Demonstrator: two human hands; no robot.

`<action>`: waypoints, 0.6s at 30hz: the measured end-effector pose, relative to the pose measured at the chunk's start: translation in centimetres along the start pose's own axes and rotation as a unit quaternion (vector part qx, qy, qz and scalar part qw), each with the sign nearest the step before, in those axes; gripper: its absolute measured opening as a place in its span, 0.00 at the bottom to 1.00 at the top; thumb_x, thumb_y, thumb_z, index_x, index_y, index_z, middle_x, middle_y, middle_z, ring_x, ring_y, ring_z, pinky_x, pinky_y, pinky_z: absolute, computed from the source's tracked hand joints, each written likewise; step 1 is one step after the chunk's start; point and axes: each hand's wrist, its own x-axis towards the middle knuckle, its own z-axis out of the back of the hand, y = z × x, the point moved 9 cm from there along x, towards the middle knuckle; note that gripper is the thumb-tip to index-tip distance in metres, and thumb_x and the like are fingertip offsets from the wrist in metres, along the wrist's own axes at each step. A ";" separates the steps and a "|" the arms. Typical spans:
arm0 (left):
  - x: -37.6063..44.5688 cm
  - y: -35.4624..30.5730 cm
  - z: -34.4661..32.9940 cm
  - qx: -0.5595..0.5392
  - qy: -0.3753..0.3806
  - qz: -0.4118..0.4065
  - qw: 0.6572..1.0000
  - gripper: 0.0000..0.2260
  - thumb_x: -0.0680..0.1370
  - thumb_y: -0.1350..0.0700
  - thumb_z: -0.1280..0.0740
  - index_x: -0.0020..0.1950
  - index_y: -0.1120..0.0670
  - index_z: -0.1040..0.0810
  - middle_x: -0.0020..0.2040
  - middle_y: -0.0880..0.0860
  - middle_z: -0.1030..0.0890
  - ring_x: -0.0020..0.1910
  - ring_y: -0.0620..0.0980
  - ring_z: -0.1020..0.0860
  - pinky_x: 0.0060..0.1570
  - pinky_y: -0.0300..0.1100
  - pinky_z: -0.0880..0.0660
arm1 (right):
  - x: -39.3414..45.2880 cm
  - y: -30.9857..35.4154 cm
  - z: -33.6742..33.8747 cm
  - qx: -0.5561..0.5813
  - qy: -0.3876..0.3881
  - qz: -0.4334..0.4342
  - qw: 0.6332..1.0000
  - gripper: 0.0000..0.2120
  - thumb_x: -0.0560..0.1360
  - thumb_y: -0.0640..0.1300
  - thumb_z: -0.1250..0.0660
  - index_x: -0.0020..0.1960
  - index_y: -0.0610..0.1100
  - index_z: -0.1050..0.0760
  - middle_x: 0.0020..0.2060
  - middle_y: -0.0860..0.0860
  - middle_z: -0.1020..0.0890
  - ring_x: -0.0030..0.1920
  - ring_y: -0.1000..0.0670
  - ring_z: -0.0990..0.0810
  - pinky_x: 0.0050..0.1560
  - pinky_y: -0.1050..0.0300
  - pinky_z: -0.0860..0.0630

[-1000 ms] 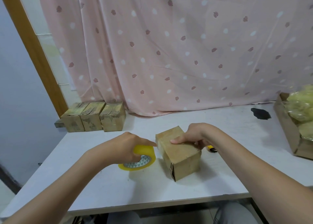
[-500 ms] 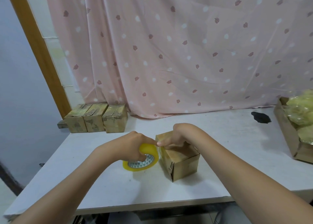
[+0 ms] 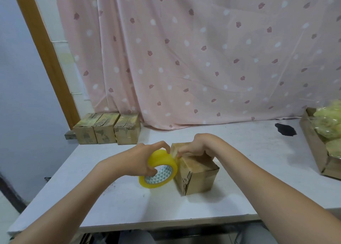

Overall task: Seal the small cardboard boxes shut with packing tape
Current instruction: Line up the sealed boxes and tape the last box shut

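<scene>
A small brown cardboard box [image 3: 200,175] stands on the white table [image 3: 129,206], near the front edge. My left hand [image 3: 144,158] grips a yellow roll of packing tape [image 3: 160,168], tilted up against the box's left side. My right hand [image 3: 195,146] lies on the box's top at its left corner, fingertips pinching the tape's free end next to the roll.
Three taped cardboard boxes [image 3: 107,128] stand in a row at the table's back left. An open carton [image 3: 317,151] holding crumpled yellowish plastic sits at the right edge. A black patch [image 3: 285,129] marks the table behind it. A pink curtain [image 3: 203,59] hangs behind.
My left hand lifted and tilted the tape roll up against the box. My right hand slid from the box's right top to its left corner, meeting the roll.
</scene>
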 end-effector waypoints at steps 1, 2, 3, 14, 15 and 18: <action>-0.3 -0.1 0.4 -0.006 -0.007 -0.005 1.000 0.28 0.72 0.53 0.26 0.61 0.29 0.35 0.43 0.50 0.24 0.36 0.51 0.23 0.35 0.44 0.24 | 0.0 -0.3 0.1 0.042 0.004 0.008 0.999 0.42 0.66 0.61 0.25 0.71 0.40 0.36 0.63 0.41 0.27 0.61 0.38 0.24 0.63 0.41 0.27; -0.6 -0.2 0.7 -0.011 -0.014 -0.009 1.000 0.27 0.73 0.53 0.26 0.62 0.29 0.33 0.42 0.48 0.24 0.35 0.49 0.24 0.34 0.43 0.24 | 0.1 -0.6 0.2 0.078 0.007 0.014 0.997 0.41 0.66 0.59 0.24 0.69 0.40 0.35 0.59 0.41 0.25 0.57 0.39 0.22 0.61 0.42 0.25; -0.8 -0.3 1.1 -0.013 -0.021 -0.013 1.000 0.27 0.72 0.53 0.26 0.62 0.29 0.32 0.42 0.48 0.24 0.34 0.48 0.25 0.34 0.43 0.24 | 0.1 -1.0 0.4 0.105 0.006 0.019 0.994 0.39 0.66 0.58 0.23 0.67 0.41 0.35 0.55 0.41 0.25 0.53 0.40 0.21 0.59 0.43 0.23; -1.5 0.0 2.0 -0.032 -0.031 -0.014 0.999 0.26 0.74 0.51 0.27 0.61 0.23 0.31 0.50 0.55 0.18 0.44 0.59 0.19 0.39 0.53 0.19 | 1.7 -3.0 -0.7 0.269 0.071 0.033 0.960 0.36 0.63 0.53 0.21 0.63 0.37 0.30 0.49 0.40 0.23 0.42 0.42 0.20 0.44 0.50 0.20; -1.6 0.0 2.0 -0.032 -0.030 -0.013 0.999 0.25 0.74 0.51 0.28 0.61 0.24 0.30 0.49 0.54 0.19 0.43 0.57 0.19 0.37 0.51 0.20 | 1.7 -3.1 -0.8 0.275 0.076 0.035 0.958 0.35 0.64 0.53 0.21 0.62 0.37 0.30 0.49 0.39 0.23 0.42 0.41 0.20 0.45 0.49 0.19; -1.5 0.2 2.0 -0.010 -0.012 -0.005 1.000 0.26 0.74 0.52 0.29 0.61 0.24 0.29 0.46 0.56 0.19 0.35 0.53 0.23 0.32 0.44 0.24 | 1.8 -3.4 -0.7 0.283 0.081 0.036 0.955 0.35 0.63 0.53 0.21 0.62 0.36 0.29 0.50 0.38 0.21 0.43 0.40 0.19 0.49 0.47 0.19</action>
